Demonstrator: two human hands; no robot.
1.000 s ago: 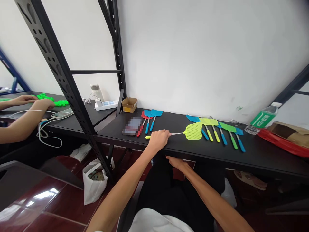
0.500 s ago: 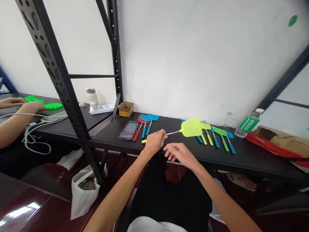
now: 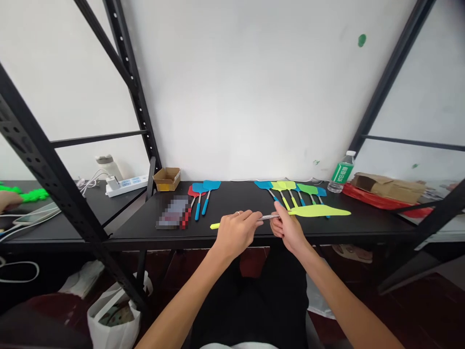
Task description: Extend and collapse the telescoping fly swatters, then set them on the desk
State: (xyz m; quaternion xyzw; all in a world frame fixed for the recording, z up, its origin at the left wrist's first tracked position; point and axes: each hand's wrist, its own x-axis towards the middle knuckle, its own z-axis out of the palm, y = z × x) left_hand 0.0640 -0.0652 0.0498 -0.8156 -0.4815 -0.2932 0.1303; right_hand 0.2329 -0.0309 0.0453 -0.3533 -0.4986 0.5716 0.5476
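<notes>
A yellow fly swatter (image 3: 319,211) is held sideways above the front of the black table, its thin metal shaft running between my hands. My left hand (image 3: 238,232) is closed around the shaft near the handle, whose yellow end sticks out to the left. With thumb on top and fingers curled, my right hand (image 3: 289,230) grips the shaft close to the head. The head is seen nearly edge-on. Behind my right hand lie several blue, yellow and green fly swatters, among them a green one (image 3: 307,189). Blue swatters (image 3: 211,185) and a red one lie to the left.
An open cardboard box (image 3: 167,180) stands at the back left, with a pixelated flat item (image 3: 174,213) before it. A water bottle (image 3: 341,172) and a red-and-brown package (image 3: 387,191) sit at the right. Black rack posts flank the table (image 3: 240,196). Another person's hand (image 3: 9,199) is far left.
My right hand has closed on the swatter's shaft near the head. The swatter has turned from its flat face to nearly edge-on. The camera view has swung right.
</notes>
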